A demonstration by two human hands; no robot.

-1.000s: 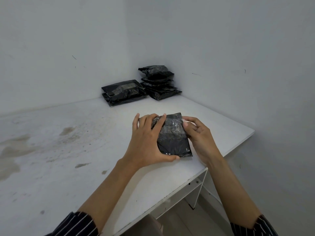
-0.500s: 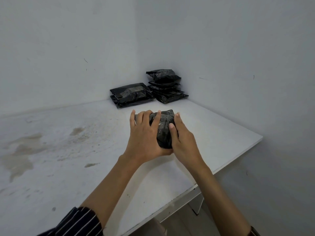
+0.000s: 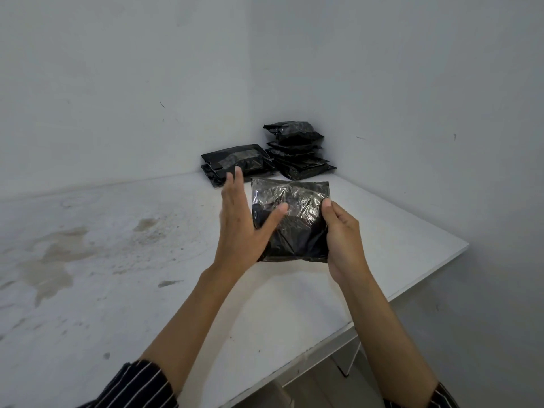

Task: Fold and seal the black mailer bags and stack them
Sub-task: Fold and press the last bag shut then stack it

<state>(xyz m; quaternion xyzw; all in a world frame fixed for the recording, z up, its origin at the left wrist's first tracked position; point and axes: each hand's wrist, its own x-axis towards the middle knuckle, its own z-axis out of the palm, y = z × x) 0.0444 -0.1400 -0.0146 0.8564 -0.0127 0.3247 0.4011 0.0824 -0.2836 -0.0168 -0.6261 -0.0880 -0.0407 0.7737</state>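
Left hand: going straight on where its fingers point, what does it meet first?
Probably the low pile of mailer bags ahead; the left hand's straight fingers aim at it, over bare table. Depth is unclear. The held bag sits off to its right.

Head view looks down and forward, close over the table [image 3: 123, 304].

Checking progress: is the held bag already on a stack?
No, the right hand grips the bag, apart from the low stack and the tall stack.
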